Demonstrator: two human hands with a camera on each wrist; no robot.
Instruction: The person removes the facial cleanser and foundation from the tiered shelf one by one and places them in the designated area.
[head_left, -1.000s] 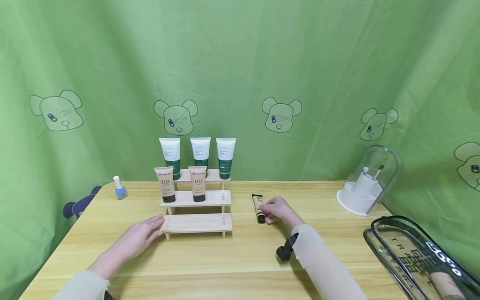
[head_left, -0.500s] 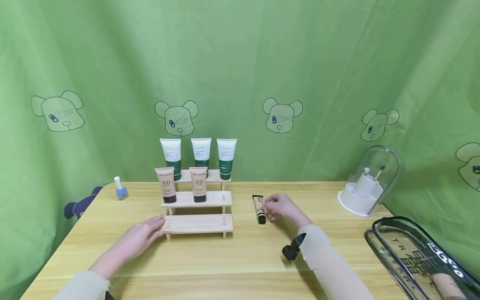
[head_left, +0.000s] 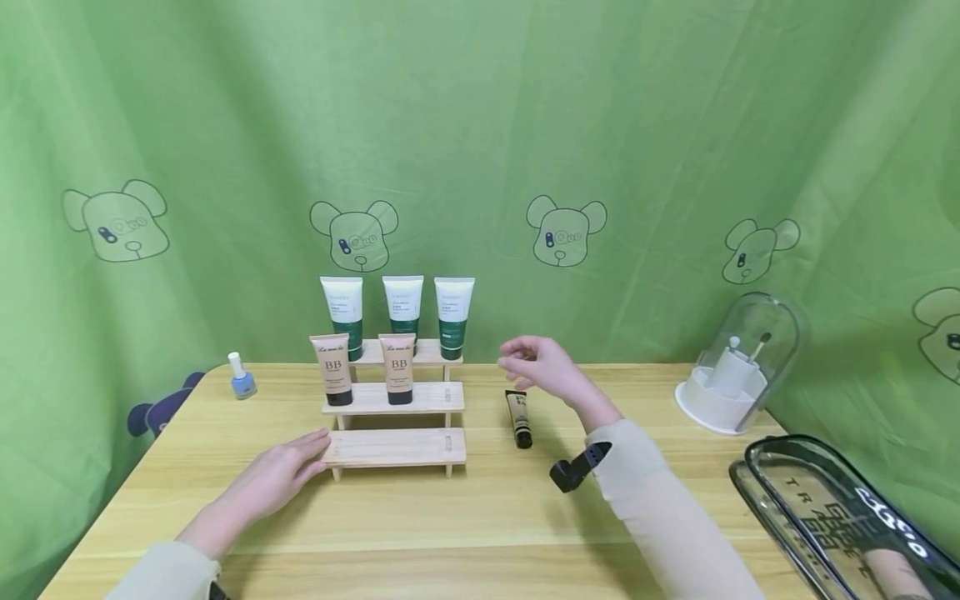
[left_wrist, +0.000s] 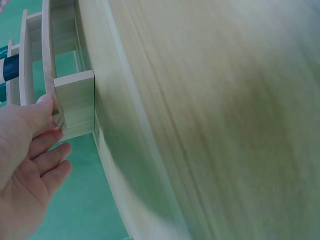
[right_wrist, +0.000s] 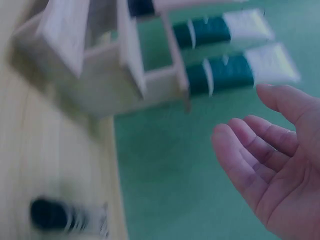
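My left hand (head_left: pixel 273 475) is at the left end of the lowest step of a wooden tiered display stand (head_left: pixel 393 448); in the left wrist view thumb and forefinger pinch that step's corner. Two pinkish BB cream tubes (head_left: pixel 397 371) stand on the middle step. Three white-and-green tubes (head_left: pixel 453 317) line the top one. To the right of the stand, a small beige tube with a black cap (head_left: pixel 519 418) lies on the table. Above and behind it my right hand (head_left: pixel 543 367) hovers with loosely bent fingers, holding nothing. The right wrist view shows thumb and fingertips apart.
A blue nail polish bottle (head_left: pixel 242 379) stands at the table's back left. At the back right is a clear dome on a white base (head_left: pixel 716 400) with brushes inside. A transparent black-trimmed bag (head_left: pixel 840 517) lies at the right edge. Green curtain hangs behind.
My right hand has let go of the small beige tube, drawn right, then risen up and back above it. The tube stays lying on the table. My left hand has not moved.
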